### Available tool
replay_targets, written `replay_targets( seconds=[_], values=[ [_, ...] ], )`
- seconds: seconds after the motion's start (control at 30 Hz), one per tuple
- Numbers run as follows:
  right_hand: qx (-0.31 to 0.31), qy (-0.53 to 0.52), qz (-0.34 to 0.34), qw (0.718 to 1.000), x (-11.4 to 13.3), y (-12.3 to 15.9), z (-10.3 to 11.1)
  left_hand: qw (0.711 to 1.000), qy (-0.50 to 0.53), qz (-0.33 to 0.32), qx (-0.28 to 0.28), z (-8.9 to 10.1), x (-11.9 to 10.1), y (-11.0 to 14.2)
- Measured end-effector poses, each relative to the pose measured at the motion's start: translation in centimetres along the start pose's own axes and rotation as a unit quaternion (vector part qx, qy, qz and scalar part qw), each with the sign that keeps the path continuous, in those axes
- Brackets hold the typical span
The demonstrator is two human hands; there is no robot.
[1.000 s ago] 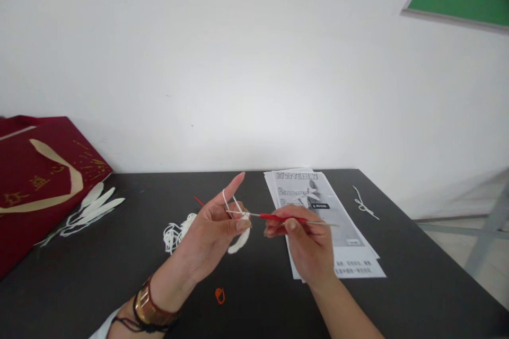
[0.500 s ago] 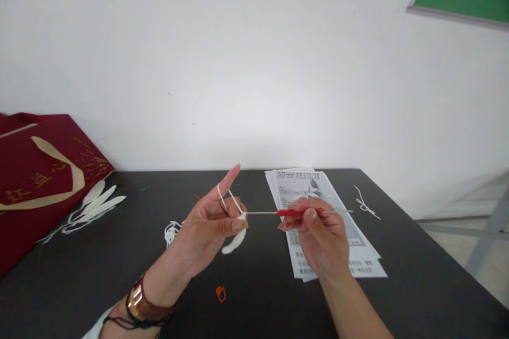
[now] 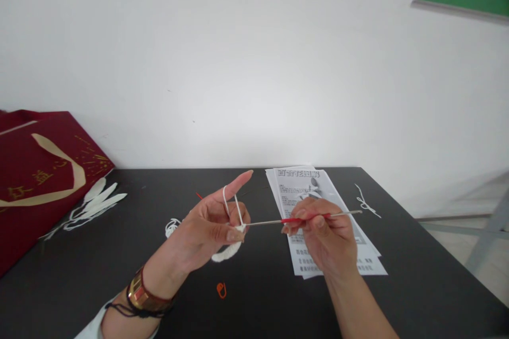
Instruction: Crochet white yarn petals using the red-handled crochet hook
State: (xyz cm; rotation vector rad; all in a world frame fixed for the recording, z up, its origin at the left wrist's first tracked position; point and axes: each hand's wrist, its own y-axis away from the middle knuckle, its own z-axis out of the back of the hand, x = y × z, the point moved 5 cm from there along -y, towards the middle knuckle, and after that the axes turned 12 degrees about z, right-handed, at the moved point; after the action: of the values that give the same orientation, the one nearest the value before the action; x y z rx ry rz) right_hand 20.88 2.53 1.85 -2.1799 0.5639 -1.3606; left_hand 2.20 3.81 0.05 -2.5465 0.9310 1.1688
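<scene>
Between thumb and fingers, my left hand (image 3: 210, 228) pinches a small curved piece of white crochet work (image 3: 228, 252). White yarn (image 3: 239, 208) loops over its raised index finger and runs down taut to the work. A crochet hook (image 3: 292, 220) with a red grip and metal ends lies level in my right hand (image 3: 328, 235), whose fingers close around the grip. The hook's left end reaches the top of the white piece by my left thumb; whether it sits inside a stitch is too small to tell.
Printed sheets (image 3: 296, 259) lie under my right hand on the black table (image 3: 254, 302). An orange stitch marker (image 3: 221, 290) is in front. White leaf-shaped pieces (image 3: 99, 201) lie beside a dark red bag (image 3: 43, 180) at left; a yarn scrap (image 3: 366, 204) is at right.
My left index finger has tipped to the right, and the white piece has swung a little down and left. My right hand and the hook have shifted slightly right, the hook now tilted.
</scene>
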Motion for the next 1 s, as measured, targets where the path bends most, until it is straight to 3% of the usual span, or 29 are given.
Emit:
replay_targets(
  seconds=[0.17,0.53,1.0],
  values=[
    [0.05,0.006,0.004,0.999,0.2,0.0,0.4,0.999,0.015,0.028,-0.008,-0.1,0.1,0.0],
    [0.071,0.006,0.0,0.997,0.4,-0.1,0.2,0.997,0.02,0.073,0.034,-0.2,0.5,0.1],
    [0.058,0.008,0.051,0.997,0.8,0.1,0.2,0.994,-0.104,-0.028,0.006,-0.8,-0.6,0.4]
  ],
)
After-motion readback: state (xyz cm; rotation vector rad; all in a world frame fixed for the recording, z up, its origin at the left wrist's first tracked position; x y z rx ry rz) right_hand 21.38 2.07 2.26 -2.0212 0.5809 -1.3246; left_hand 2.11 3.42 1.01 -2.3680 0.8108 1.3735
